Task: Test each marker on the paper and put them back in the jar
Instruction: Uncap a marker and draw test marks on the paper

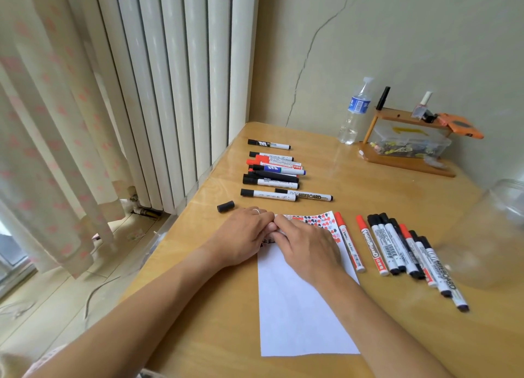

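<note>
From the head view I see both my hands meeting over the top end of the paper (300, 306): the left hand (241, 235) and the right hand (307, 247) have their fingers curled in toward each other and seem to pinch a marker (276, 227) between them, though almost all of it is hidden under the knuckles, so I cannot tell which way its tip points; I judge its long axis runs roughly left to right, from one set of fingertips to the other. A loose black cap (225, 206) lies just beyond the left fingers, apart from them, which makes me think the held marker is uncapped. I expect these markers to be light, stiff plastic barrels, smooth and a bit slippery, best taken at mid-barrel with the cap end pulled straight along the axis. Beyond the fingers lies a far group (272, 170) of markers, long axes running left to right, caps to the left. To the right of the right fingers lies a near group (397, 250), caps pointing away from me, bodies slanting toward me and rightward. The jar (490, 235) is further right still, clear glass, blurred at the frame edge; I would treat it as fragile and heavy. The paper is thin and limp, pinned under my hands.
</note>
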The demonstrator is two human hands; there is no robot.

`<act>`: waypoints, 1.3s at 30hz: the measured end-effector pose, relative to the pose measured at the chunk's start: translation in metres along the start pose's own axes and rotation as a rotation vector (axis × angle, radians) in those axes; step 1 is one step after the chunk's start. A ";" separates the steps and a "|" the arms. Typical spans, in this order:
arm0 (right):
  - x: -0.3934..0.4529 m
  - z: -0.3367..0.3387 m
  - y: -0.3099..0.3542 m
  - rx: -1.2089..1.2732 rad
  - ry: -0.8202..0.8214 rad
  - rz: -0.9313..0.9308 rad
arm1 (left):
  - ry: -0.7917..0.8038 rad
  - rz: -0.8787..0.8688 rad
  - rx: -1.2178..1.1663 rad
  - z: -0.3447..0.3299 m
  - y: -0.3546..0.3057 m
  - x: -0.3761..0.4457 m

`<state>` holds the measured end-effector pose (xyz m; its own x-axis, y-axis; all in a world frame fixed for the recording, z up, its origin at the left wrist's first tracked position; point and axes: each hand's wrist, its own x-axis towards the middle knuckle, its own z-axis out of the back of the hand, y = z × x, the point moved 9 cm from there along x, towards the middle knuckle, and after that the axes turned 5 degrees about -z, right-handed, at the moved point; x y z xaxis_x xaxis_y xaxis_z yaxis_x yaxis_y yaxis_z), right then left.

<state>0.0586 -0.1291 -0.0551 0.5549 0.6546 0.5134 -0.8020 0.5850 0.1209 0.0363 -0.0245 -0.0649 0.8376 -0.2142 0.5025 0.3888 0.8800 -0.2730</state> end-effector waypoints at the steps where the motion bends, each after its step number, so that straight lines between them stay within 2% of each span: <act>1: 0.000 0.000 0.000 0.002 0.001 -0.003 | -0.005 -0.004 -0.001 0.000 0.000 0.000; 7: -0.001 -0.002 -0.009 -0.013 0.040 -0.082 | -0.027 0.007 0.013 0.003 0.002 0.000; 13: -0.001 -0.002 -0.020 -0.016 0.049 -0.222 | -0.093 0.198 0.050 0.007 0.022 -0.004; 18: -0.002 0.002 -0.018 0.027 0.028 -0.274 | -0.108 0.267 0.135 0.005 0.033 -0.002; 23: -0.002 0.004 -0.018 0.025 -0.011 -0.281 | -0.094 0.306 0.073 0.007 0.036 -0.005; 29: 0.000 0.017 -0.025 0.377 -0.098 -0.250 | -0.053 0.306 0.023 0.009 0.037 -0.006; 31: 0.000 0.012 -0.037 0.597 -0.064 -0.351 | -0.002 0.270 0.062 0.004 0.035 -0.006; 33: -0.002 0.000 -0.045 0.931 0.033 -0.528 | 0.057 0.252 0.092 -0.001 0.034 -0.008; 35: -0.003 -0.009 -0.045 1.188 0.118 -0.629 | 0.097 0.237 0.101 -0.002 0.035 -0.012; 39: -0.003 -0.009 -0.040 1.239 0.162 -0.613 | 0.179 0.236 0.087 -0.004 0.034 -0.016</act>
<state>0.0913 -0.1501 -0.0687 0.8359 0.5488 0.0126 -0.0486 0.0511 0.9975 0.0377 0.0075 -0.0857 0.9581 -0.0643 0.2790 0.1479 0.9455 -0.2900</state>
